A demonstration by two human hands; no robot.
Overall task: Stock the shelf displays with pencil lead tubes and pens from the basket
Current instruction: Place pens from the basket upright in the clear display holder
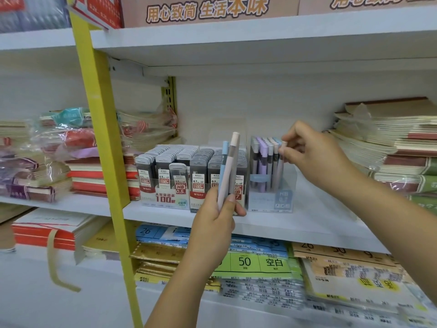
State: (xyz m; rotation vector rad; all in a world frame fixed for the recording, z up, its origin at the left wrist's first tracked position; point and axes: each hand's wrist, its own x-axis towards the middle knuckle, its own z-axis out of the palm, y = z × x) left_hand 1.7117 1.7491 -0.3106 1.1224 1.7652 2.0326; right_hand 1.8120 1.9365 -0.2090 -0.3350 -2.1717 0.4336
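Head view: pens [228, 171], judged light, stiff and smooth, are clasped low by the left grip [216, 215]; a single pen [280, 166] is pinched at its cap by the right grip [309, 152].

Pastel pens [264, 162] stand upright in clear box [272, 200]; dark lead tubes [179, 162] alongside.

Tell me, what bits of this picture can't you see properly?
Head view:
- The basket: outside the picture.
- Lower ends of the pens: wrapped by the left hand.
- Cap of the pink pen: partly covered by the right hand.
- Small print on the pen box: blurred.
- Paper packs below: smeared, cut by the bottom edge.
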